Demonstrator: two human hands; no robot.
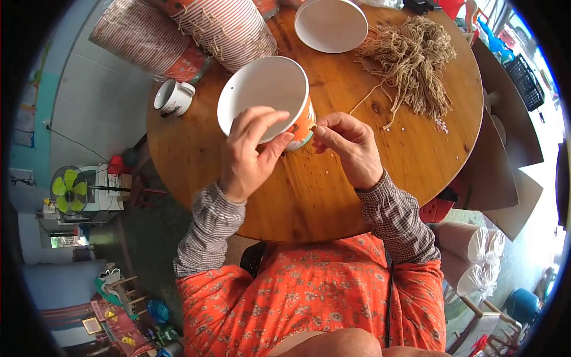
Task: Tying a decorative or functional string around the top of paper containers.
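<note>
A paper bucket, white inside with an orange printed outer wall, stands tilted toward me on the round wooden table. My left hand is at its near rim, fingers stretched over the opening and thumb apart near the outer wall. Whether it presses on the rim I cannot tell. Against the bucket's right side, my right hand pinches thumb and forefinger on a thin cord end by the orange wall. One strand runs from that hand toward a loose bundle of tan cords at the far right.
Nested stacks of striped buckets lie at the far left, with a white mug nearer. Another white bucket stands at the back. Small pale bits lie near the cords. Cardboard is beside the table's right edge.
</note>
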